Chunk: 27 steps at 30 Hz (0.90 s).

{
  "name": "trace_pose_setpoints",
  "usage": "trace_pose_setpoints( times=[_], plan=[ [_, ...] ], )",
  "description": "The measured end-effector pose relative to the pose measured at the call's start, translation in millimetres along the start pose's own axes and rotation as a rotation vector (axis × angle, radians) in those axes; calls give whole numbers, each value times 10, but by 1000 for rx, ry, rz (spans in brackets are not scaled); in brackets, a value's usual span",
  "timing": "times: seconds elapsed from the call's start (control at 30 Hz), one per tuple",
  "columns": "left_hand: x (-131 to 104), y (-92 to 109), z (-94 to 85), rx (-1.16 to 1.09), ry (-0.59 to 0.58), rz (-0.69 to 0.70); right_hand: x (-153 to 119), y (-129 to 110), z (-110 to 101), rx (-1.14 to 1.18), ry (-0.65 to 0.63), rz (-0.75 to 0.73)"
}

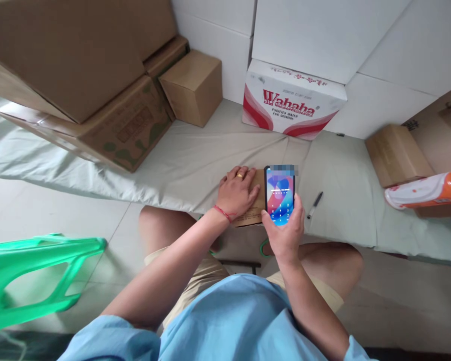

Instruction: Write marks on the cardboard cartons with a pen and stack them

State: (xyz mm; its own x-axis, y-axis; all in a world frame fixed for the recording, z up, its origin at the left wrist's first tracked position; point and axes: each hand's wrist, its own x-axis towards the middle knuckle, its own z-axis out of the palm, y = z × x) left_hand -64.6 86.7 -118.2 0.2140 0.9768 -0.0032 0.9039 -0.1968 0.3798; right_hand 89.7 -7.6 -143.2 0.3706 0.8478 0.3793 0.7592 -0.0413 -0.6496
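My right hand (287,228) is closed round a smartphone (280,193), its thumb and fingers along the lower edges. The lit screen shows a number keypad over a blue and red background. My left hand (238,190), with a ring and a red string bracelet, lies flat with fingers stretched on a brown cardboard piece or notebook (253,213) at the front edge of the cloth-covered surface. Part of that brown thing is hidden under the hand and beside the phone. A black and white pen (315,204) lies on the cloth to the right of my right hand.
A white and red Wahaba water carton (289,103) stands at the back against the wall. Brown cardboard boxes (191,87) are stacked at left; another brown box (396,155) and an orange-white package (428,189) are at right. A green plastic stool (56,250) stands on the floor at left.
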Motion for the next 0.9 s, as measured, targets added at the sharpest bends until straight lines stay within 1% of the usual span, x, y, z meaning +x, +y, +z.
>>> trace_pose_setpoints(
  times=[0.9],
  plan=[
    [-5,-9,14,-11,8,10,-10,-6,5,2,10,0]
  ],
)
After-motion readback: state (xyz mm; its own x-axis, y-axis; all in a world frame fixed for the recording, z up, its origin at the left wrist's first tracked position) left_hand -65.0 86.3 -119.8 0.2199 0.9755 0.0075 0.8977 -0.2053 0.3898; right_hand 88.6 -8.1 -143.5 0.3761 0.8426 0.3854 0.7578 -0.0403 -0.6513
